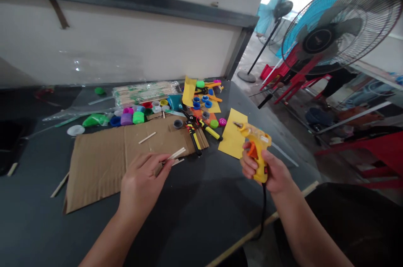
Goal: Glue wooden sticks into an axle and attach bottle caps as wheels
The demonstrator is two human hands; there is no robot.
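Note:
My right hand point(270, 170) is wrapped round a yellow hot glue gun point(260, 143) with an orange trigger, its nozzle pointing up and left. A black cord hangs from the handle. Between the fingers of my left hand point(143, 179) are thin wooden sticks point(178, 153), pinched near one end. They sit just above the front edge of a flat piece of brown cardboard point(97, 162). Another short wooden stick point(147, 137) lies on that cardboard. Beyond my left hand rest pliers with yellow and black handles point(194, 134). Yellow paper point(232, 132) lies under the nozzle's side.
Colourful bottle caps point(138, 116) are spread along the back of the dark table point(195, 216). Behind them lies a plastic-wrapped bundle of sticks point(145, 92). A wall panel point(126, 44) bounds the far side. A large fan point(317, 40) and red chairs stand on the right.

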